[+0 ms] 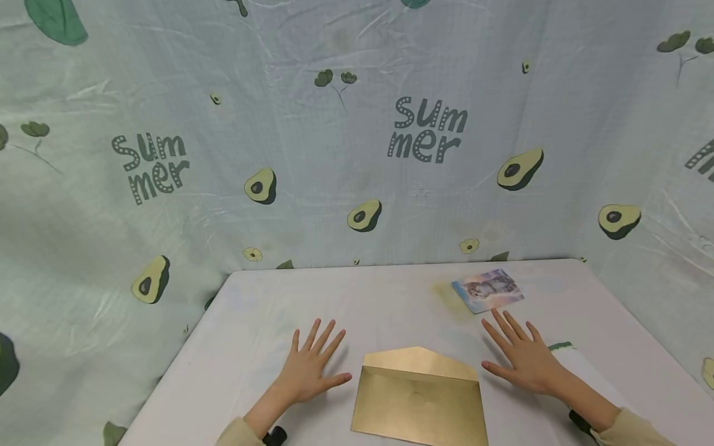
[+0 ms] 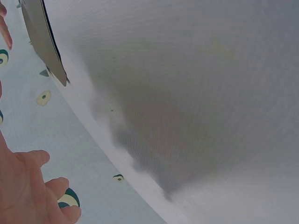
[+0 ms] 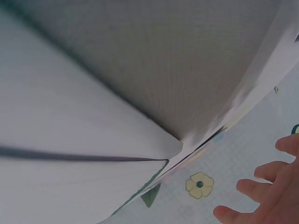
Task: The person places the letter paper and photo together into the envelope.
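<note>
A gold envelope (image 1: 418,402) lies on the white table with its pointed flap folded out toward the back. Left of it, my left hand (image 1: 309,368) hovers palm down with fingers spread, holding nothing. On the other side my right hand (image 1: 527,359) is spread the same way, its fingertips close to a picture card (image 1: 488,290) with a fluffy animal on a pastel sky. Beneath the right wrist is a white paper item (image 1: 591,371) with a green edge, partly hidden by the arm. In the left wrist view the left hand (image 2: 28,186) shows bare fingers.
The white table (image 1: 312,291) reaches back to a hanging cloth (image 1: 312,142) printed with avocados and lettering. That cloth also runs along the left and right sides. In the right wrist view, the white paper (image 3: 84,107) fills the left part.
</note>
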The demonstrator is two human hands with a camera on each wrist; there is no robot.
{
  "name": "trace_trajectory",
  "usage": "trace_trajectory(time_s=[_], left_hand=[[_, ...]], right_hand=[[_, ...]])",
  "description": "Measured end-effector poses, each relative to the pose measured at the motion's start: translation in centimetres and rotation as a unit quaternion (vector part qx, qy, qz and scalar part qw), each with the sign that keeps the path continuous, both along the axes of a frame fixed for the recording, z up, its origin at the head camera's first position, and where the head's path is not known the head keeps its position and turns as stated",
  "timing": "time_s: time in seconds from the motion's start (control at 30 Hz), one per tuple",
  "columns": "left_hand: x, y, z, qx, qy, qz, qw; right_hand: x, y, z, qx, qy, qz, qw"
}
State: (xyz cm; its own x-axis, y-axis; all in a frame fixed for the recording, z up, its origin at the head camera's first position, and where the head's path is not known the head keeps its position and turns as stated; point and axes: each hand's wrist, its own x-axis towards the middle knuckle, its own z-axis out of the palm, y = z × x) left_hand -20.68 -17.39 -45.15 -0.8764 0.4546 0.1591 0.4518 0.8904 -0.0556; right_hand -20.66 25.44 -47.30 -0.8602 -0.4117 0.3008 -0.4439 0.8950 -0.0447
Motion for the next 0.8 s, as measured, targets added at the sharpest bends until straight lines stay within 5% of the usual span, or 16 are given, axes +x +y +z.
trace_trajectory(time_s=[0.8], left_hand=[[0.83, -0.96, 0.11, 0.003, 0.003, -0.044, 0.999]], right_hand=[[0.79, 0.33, -0.37, 0.018, 0.021, 0.044, 0.9986]])
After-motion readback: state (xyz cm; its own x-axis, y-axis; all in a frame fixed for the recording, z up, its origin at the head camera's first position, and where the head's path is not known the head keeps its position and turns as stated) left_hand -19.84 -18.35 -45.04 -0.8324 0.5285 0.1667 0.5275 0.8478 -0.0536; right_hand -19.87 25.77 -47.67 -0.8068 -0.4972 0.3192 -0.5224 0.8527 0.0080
